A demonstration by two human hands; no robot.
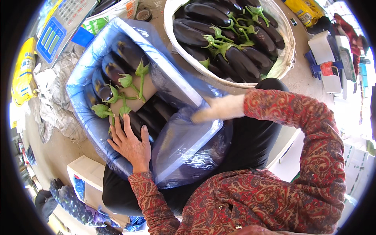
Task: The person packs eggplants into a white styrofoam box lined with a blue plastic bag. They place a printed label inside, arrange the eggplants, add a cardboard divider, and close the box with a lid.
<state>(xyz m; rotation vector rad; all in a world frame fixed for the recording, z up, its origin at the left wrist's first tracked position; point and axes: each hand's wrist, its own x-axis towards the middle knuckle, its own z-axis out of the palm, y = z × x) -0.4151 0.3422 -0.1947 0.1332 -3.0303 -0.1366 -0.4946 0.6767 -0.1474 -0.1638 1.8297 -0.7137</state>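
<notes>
A white foam box point(169, 66) lined with thin blue plastic film point(188, 144) stands tilted across my lap. Dark purple eggplants point(133, 55) with green stems lie along its far left side, and more dark eggplants point(157, 111) fill the near part, partly beneath the film. My left hand point(132, 147), fingers spread, rests on the near eggplants beside the green caps. Blurred by motion, my pale, apparently gloved right hand point(218, 108) is at the box's right corner, over the film. Whether it pinches the film is unclear.
Beyond the box, a large round basket point(202, 73) with a white lining holds several eggplants point(241, 63). A digital scale point(51, 41) stands at upper left, near a yellow bag point(25, 73) and crumpled grey sheeting point(55, 100). Another foam box point(88, 170) sits at lower left.
</notes>
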